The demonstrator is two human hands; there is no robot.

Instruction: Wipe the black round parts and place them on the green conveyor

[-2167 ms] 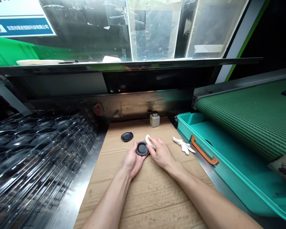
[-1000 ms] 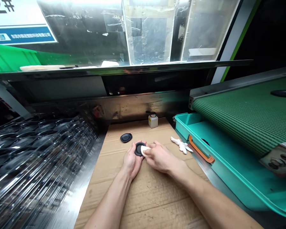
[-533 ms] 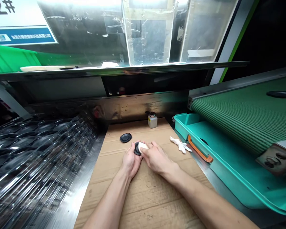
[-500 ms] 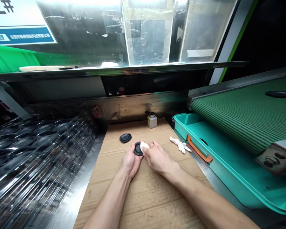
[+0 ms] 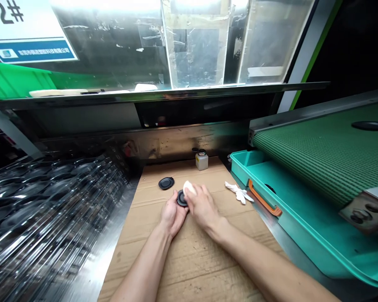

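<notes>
My left hand (image 5: pixel 171 214) is closed round a round black plastic lid (image 5: pixel 181 199), holding it above the cardboard (image 5: pixel 189 260). Pinched in my right hand (image 5: pixel 204 208) is a white cloth (image 5: pixel 189 187), which lies over the upper right part of that lid and hides some of it. A second black lid (image 5: pixel 166 183) rests flat on the cardboard, just beyond my left hand. Farther back stands a small whitish bottle (image 5: pixel 202 160) with a dark top. To the right of my hands lies a crumpled white glove (image 5: pixel 239 192).
On the left, stacked clear plastic trays (image 5: pixel 50 218) hold black round parts. A teal bin (image 5: pixel 305 235) with an orange handle (image 5: pixel 264 200) stands at the right, below a green conveyor belt (image 5: pixel 327 142) carrying a black part (image 5: pixel 370 125). A metal shelf edge (image 5: pixel 176 95) crosses the back.
My right hand has moved slightly up and left with the cloth, across the lid's face. The left hand still holds the lid in nearly the same place.
</notes>
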